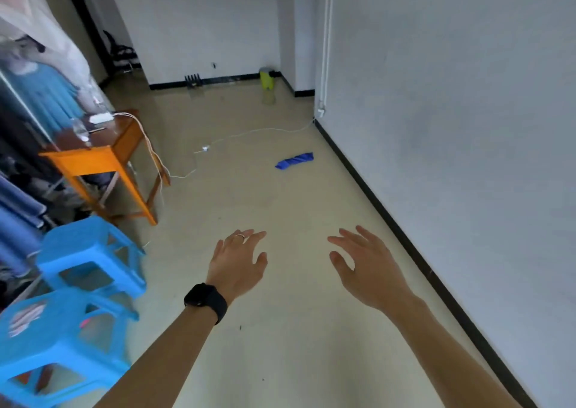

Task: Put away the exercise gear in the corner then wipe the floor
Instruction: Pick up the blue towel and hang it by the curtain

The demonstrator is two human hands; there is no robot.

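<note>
No readable text, labels, brands or numbers anywhere in view.

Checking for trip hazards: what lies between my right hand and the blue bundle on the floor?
Only bare floor, in the head view, between the right hand and the blue bundle.
</note>
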